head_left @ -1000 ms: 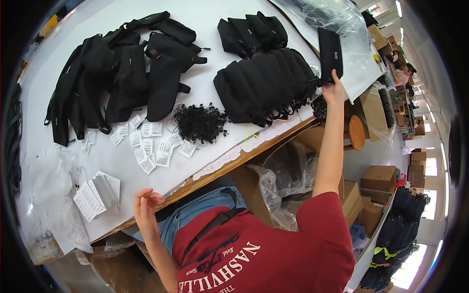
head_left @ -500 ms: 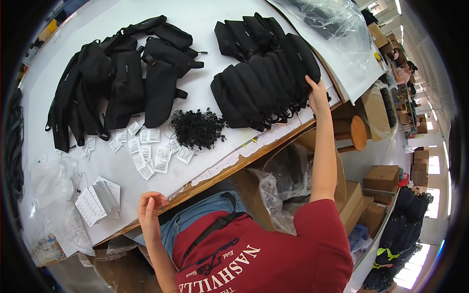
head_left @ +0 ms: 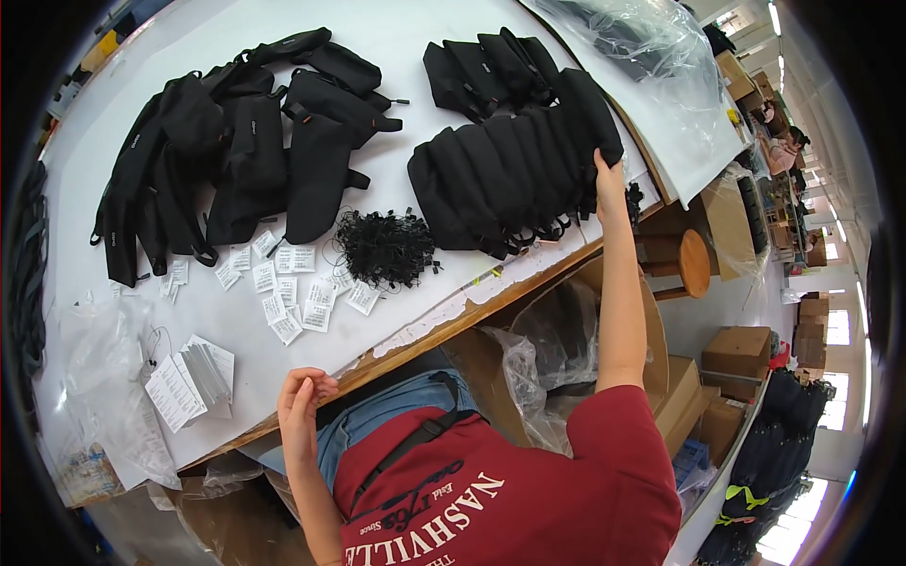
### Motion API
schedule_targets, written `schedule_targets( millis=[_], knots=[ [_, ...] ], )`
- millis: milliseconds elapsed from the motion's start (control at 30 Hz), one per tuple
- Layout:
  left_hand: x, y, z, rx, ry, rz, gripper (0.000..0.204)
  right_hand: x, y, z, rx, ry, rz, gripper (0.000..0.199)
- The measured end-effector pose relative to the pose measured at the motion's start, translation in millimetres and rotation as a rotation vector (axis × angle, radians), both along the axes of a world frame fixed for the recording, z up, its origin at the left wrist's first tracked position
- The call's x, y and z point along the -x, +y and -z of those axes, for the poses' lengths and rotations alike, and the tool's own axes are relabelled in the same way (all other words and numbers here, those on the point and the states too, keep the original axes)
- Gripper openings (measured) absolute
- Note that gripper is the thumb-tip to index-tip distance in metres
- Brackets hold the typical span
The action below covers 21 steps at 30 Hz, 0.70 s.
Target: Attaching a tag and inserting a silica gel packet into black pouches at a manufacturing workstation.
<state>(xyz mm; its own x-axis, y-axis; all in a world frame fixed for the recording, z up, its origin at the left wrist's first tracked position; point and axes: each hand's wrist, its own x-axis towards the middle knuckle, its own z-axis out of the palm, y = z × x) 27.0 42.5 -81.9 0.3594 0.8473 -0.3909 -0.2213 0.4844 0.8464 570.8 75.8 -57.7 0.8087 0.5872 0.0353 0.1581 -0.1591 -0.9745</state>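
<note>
My right hand grips the lower end of a black fabric pouch at the right end of a row of similar pouches. The thumb lies on its near face; the other fingers are largely hidden. My left hand hangs just off the table's front edge, fingers loosely bent and a little apart, with nothing visible in them. Between the hands lies a tangled heap of thin black cords with small tips. White printed labels are scattered beside the heap.
More black pouches pile up at the left; another group sits behind the row. A stack of white cards and clear plastic bags lie front left. An open carton and wooden stool stand beside the table.
The pouch in my right hand has turned slightly, and the small mark on its face no longer shows. My left hand has shifted a little to the right.
</note>
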Motion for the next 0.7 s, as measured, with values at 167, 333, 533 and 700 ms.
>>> schedule_targets(
  millis=[167,333,533,700],
  knots=[
    [-1.9,-1.1,0.0,0.015,-0.007,-0.011,0.018,4.0,-9.5,23.6,-0.111,-0.073,0.126,0.050],
    [-4.2,-1.5,2.4,0.029,-0.024,0.010,0.018,8.5,-21.1,39.4,0.023,-0.138,0.192,0.050],
    [-4.3,-3.1,3.6,0.037,-0.031,0.005,0.018,20.2,-23.5,16.6,-0.251,0.380,-0.073,0.051],
    [-9.2,-3.0,1.6,0.054,-0.029,0.033,0.018,13.9,-9.2,17.9,-0.315,0.590,-0.198,0.045]
  ],
)
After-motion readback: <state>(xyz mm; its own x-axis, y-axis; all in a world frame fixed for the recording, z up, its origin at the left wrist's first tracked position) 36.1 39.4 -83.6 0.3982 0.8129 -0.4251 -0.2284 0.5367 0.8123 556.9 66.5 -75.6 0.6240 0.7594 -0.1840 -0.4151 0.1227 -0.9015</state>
